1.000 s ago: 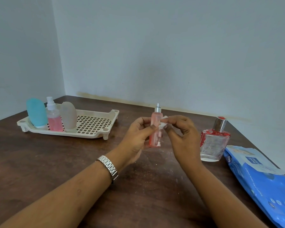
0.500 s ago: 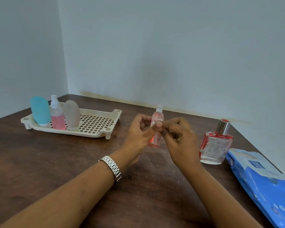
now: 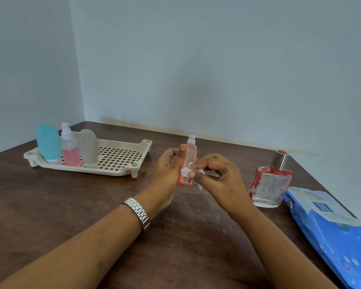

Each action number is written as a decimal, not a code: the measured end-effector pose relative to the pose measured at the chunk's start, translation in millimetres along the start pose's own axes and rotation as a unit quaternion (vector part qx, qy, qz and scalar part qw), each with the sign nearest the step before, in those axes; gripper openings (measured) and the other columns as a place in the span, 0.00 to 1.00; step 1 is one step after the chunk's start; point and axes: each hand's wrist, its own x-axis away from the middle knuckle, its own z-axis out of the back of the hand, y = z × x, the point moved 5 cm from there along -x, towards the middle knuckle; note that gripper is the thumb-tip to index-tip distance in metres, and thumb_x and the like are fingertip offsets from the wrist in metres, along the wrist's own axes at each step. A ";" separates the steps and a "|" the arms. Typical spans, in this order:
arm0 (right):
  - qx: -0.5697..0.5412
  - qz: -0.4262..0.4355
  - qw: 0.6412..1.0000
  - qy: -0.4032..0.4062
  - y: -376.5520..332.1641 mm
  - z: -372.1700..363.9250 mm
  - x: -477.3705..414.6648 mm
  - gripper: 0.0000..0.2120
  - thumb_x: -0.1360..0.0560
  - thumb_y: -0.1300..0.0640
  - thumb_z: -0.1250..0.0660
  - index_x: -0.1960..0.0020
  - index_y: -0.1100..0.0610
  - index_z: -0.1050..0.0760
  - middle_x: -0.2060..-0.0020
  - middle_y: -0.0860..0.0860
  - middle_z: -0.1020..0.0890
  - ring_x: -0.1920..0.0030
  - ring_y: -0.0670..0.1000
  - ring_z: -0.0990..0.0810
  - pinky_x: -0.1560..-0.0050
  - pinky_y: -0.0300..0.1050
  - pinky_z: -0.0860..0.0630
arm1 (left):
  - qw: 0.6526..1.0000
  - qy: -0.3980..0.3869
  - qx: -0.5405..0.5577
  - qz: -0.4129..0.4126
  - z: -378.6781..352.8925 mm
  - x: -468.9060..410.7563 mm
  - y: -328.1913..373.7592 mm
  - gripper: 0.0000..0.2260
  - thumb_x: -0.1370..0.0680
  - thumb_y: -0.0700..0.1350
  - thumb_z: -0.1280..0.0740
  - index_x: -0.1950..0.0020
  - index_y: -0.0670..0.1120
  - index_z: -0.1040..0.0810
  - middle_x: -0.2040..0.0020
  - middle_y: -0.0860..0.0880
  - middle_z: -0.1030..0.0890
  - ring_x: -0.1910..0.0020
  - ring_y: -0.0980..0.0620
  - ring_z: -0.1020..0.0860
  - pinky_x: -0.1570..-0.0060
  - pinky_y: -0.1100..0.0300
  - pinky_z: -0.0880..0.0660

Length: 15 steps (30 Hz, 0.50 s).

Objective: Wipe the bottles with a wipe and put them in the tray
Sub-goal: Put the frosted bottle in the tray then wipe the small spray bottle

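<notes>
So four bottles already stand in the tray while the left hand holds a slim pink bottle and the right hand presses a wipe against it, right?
Not four: the head view shows three in the tray, a blue bottle, a pink spray bottle and a grey bottle. The rest holds: left hand on the slim pink bottle, right hand pressing the wipe against it.

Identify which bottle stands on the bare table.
The square glass bottle with the silver cap, beside the blue pack. Three stand in the tray; the left hand holds the slim pink bottle.
</notes>
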 end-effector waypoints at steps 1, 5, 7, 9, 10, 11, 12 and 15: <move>0.000 -0.004 1.000 0.007 1.1 0.6 -0.1 0.06 0.31 0.60 0.27 0.55 0.54 0.17 0.56 0.49 0.20 0.55 0.44 0.22 0.54 0.35 0.24 | 1.000 -0.008 0.000 0.005 -0.8 0.0 -1.1 0.26 0.31 0.60 0.38 0.43 0.42 0.27 0.53 0.45 0.19 0.59 0.52 0.19 0.65 0.57 0.22; -0.031 -0.034 0.997 0.067 9.4 13.6 -2.1 0.06 0.30 0.59 0.28 0.53 0.53 0.18 0.55 0.50 0.19 0.56 0.45 0.21 0.55 0.38 0.23 | 0.998 -0.056 0.003 0.035 -8.3 2.7 -6.6 0.21 0.30 0.57 0.36 0.44 0.44 0.26 0.49 0.43 0.19 0.55 0.51 0.19 0.59 0.58 0.21; -0.064 -0.055 0.992 0.089 12.1 17.8 -1.6 0.07 0.29 0.58 0.29 0.51 0.54 0.19 0.55 0.50 0.17 0.55 0.48 0.20 0.55 0.40 0.21 | 0.997 -0.070 -0.004 0.042 -9.8 3.6 -7.3 0.19 0.30 0.56 0.34 0.47 0.44 0.25 0.50 0.44 0.19 0.57 0.51 0.20 0.63 0.60 0.23; -0.100 -0.071 0.987 0.103 13.2 18.7 -0.9 0.07 0.28 0.59 0.30 0.51 0.54 0.19 0.56 0.48 0.16 0.55 0.48 0.19 0.55 0.40 0.20 | 0.996 -0.076 -0.012 0.047 -8.9 2.6 -8.4 0.14 0.29 0.53 0.32 0.50 0.44 0.25 0.52 0.44 0.20 0.60 0.53 0.21 0.67 0.61 0.24; -0.112 -0.080 0.984 0.113 14.3 19.1 -0.5 0.06 0.27 0.60 0.31 0.51 0.54 0.20 0.56 0.47 0.16 0.56 0.47 0.19 0.56 0.41 0.20 | 0.995 -0.079 -0.017 0.051 -8.6 2.6 -8.8 0.13 0.27 0.52 0.32 0.50 0.44 0.25 0.53 0.45 0.20 0.61 0.53 0.21 0.67 0.61 0.25; -0.123 -0.092 0.980 0.123 15.9 19.8 -0.2 0.05 0.27 0.60 0.32 0.52 0.53 0.20 0.57 0.46 0.16 0.56 0.46 0.19 0.55 0.43 0.19 | 0.995 -0.081 -0.021 0.054 -8.5 2.7 -9.3 0.11 0.26 0.50 0.33 0.50 0.44 0.24 0.54 0.45 0.20 0.62 0.53 0.21 0.68 0.62 0.25; -0.134 -0.106 0.976 0.133 18.6 20.5 0.1 0.05 0.27 0.60 0.32 0.53 0.52 0.20 0.58 0.46 0.16 0.57 0.46 0.19 0.54 0.45 0.19 | 0.995 -0.084 -0.024 0.057 -9.2 3.3 -9.1 0.09 0.24 0.49 0.33 0.50 0.44 0.24 0.55 0.46 0.20 0.64 0.53 0.22 0.68 0.62 0.25; -0.164 -0.145 0.966 0.140 27.8 20.2 1.4 0.05 0.26 0.61 0.32 0.53 0.52 0.20 0.56 0.49 0.17 0.54 0.49 0.18 0.51 0.51 0.19 | 0.995 -0.073 -0.027 0.059 -9.9 5.0 -9.4 0.07 0.21 0.47 0.35 0.49 0.44 0.22 0.57 0.46 0.19 0.64 0.52 0.22 0.67 0.60 0.24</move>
